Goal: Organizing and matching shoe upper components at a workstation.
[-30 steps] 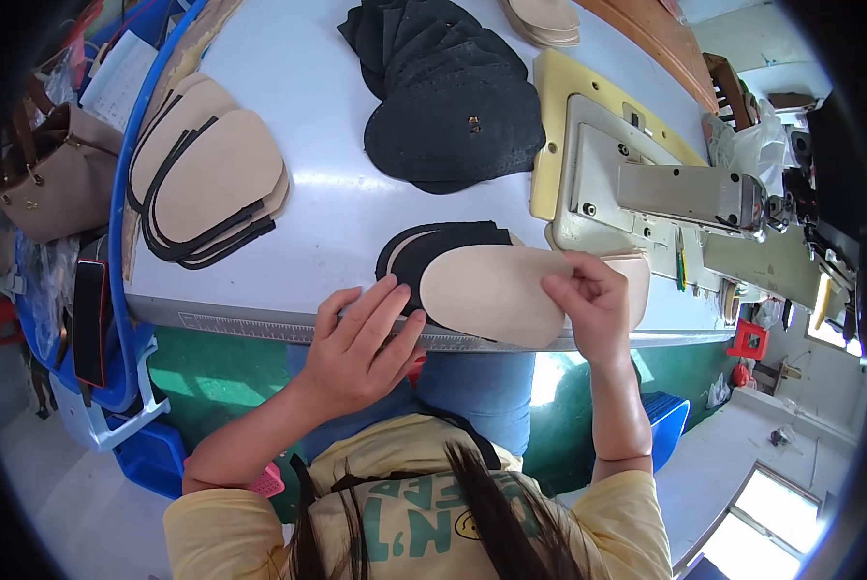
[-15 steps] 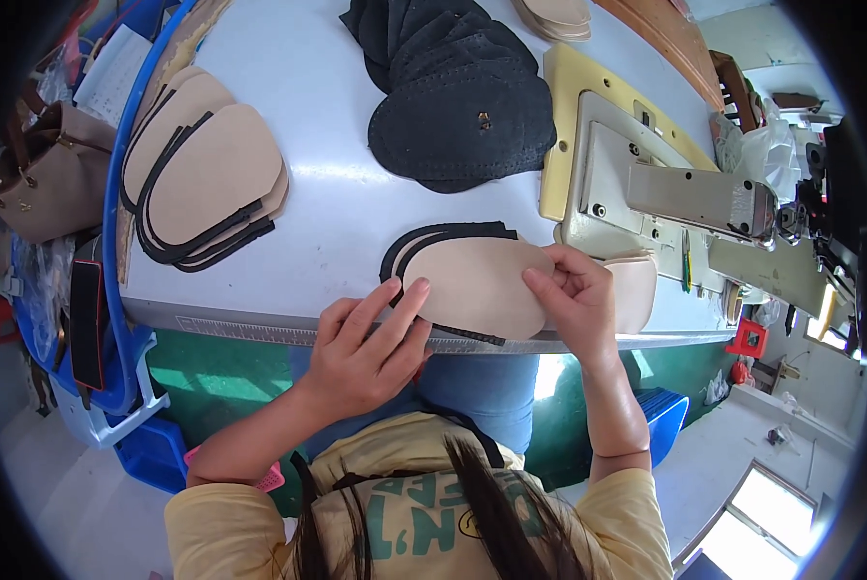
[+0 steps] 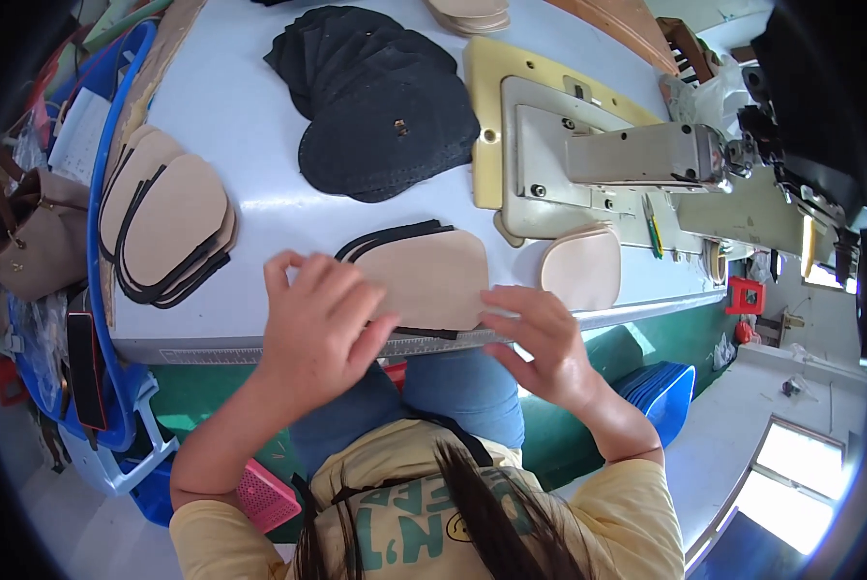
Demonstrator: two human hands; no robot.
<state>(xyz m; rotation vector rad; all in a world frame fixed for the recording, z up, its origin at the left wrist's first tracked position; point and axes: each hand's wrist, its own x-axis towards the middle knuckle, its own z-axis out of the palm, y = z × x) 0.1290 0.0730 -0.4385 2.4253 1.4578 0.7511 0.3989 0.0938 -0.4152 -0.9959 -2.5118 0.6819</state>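
A beige oval panel (image 3: pixel 424 280) with black edging along its far left side lies at the table's front edge, on top of similar edged pieces. My left hand (image 3: pixel 319 324) is over the panel's left end, thumb apart from the bent fingers, holding nothing. At the right end, my right hand (image 3: pixel 540 338) has its fingertips at or just above the panel's edge. Its thumb and fingers are spread, with nothing gripped. Right of these pieces sits a small stack of plain beige panels (image 3: pixel 582 269).
Beige panels with black edging (image 3: pixel 174 227) lie fanned at the left. Behind are overlapping black panels (image 3: pixel 385 135). A sewing machine (image 3: pixel 636 155) stands at the right, with green-handled snips (image 3: pixel 654 230) beside it. A ruler strip (image 3: pixel 220 354) runs along the front edge.
My right hand has let go of the beige panel and opened. My left hand has lifted back from its left side. The whole view has shifted, so the table's things appear farther left.
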